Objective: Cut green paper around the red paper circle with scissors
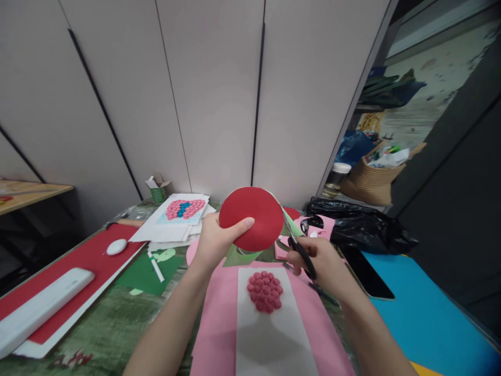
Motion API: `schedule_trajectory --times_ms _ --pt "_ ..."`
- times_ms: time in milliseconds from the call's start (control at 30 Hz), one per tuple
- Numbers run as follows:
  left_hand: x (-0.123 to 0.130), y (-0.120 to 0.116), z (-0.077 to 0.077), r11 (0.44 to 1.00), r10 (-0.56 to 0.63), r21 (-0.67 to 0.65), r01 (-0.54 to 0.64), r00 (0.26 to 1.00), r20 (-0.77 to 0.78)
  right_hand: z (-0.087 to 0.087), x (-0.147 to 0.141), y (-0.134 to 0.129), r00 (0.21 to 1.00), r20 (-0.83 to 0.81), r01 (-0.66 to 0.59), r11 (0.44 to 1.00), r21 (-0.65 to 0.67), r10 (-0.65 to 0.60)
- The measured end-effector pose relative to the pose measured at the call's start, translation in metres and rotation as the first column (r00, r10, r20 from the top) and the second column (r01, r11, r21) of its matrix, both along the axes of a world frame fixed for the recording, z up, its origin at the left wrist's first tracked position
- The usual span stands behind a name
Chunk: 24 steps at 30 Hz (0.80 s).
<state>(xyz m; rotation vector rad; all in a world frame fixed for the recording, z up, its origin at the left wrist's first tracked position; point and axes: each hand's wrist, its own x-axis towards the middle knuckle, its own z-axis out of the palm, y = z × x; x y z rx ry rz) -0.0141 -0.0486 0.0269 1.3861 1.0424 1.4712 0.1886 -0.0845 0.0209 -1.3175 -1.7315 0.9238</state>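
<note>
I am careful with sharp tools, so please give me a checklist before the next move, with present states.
1. Left hand grip on red disc, thumb on its face: ok.
2. Right hand grip on handles of black scissors: ok.
3. Left thumb away from blades: ok.
4. Other left fingers away from blades: cannot tell, hidden behind disc.
5. Area below hands free: not ok, pink-red bead-like cluster on pale strip.

The red paper disc (248,222), smooth and nearly round, is raised beyond the far edge of the pink paper (219,308), red face showing; the black-handled scissors (299,248) slant up and left past that paper's far right corner, blades at the disc's right edge.
</note>
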Motion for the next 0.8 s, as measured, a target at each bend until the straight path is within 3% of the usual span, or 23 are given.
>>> schedule_trajectory --times_ms 333,633,800 --pt "-0.004 0.001 0.003 1.0 -0.002 -0.005 0.002 1.0 -0.014 0.003 0.003 0.0 1.0 0.025 -0.018 1.0 -0.015 0.018" --pt "0.006 0.009 -0.006 0.999 -0.043 -0.02 0.045 0.993 0.114 0.002 0.004 0.004 1.0 0.027 -0.011 1.0 0.0 0.011" --pt "0.007 0.009 -0.008 0.999 -0.034 -0.022 0.036 0.998 0.057 0.002 0.006 0.005 1.0 0.008 -0.013 0.999 -0.049 0.013"
